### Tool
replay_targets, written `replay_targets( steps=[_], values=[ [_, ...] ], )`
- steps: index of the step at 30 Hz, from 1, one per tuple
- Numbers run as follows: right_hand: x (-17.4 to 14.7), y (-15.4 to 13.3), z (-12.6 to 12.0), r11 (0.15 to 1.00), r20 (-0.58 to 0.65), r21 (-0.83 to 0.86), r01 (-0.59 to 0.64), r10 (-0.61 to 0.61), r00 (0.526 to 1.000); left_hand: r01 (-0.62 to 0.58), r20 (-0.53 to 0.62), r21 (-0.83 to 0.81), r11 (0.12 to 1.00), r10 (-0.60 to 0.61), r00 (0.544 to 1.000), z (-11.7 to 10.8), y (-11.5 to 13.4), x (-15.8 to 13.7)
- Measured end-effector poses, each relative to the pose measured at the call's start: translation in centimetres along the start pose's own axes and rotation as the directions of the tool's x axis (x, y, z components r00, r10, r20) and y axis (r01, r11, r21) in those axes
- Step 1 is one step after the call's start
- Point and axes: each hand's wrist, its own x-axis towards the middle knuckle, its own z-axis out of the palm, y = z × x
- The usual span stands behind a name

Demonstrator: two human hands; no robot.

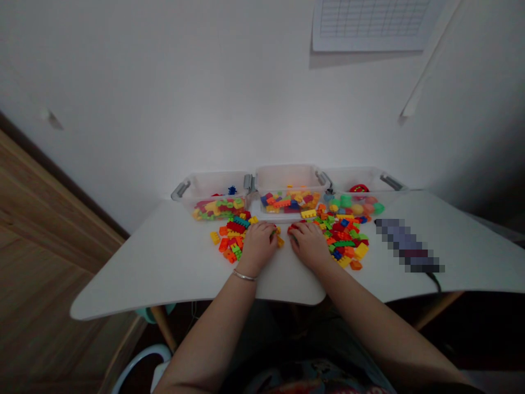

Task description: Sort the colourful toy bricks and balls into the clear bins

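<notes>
My left hand rests at the right side of the left pile of toy building bricks, its fingers curled in. Bits of green and yellow brick show at its fingertips, and a yellow brick lies just beside them. Facing it across a small gap, my right hand is bent at the left edge of the right brick pile. Something green shows under its fingers; its exact shape is hidden. Both piles mix red, orange, yellow, green and blue pieces.
Three clear plastic boxes stand along the wall: a left box and middle box with bricks, and a right box with colored balls. A blurred dark object with a cable lies right on the white table.
</notes>
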Motion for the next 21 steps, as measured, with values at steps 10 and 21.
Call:
replay_targets(
  steps=[10,21],
  values=[
    [0.29,0.25,0.21,0.991,-0.038,0.099,0.089,-0.086,0.996,0.0,-0.005,0.019,1.0,0.001,1.0,0.22,-0.13,-0.01],
    [0.31,-0.21,0.03,0.997,-0.024,0.038,0.072,-0.071,0.997,0.008,0.006,0.014,1.0,-0.008,1.0,-0.16,0.13,0.02]
  ],
)
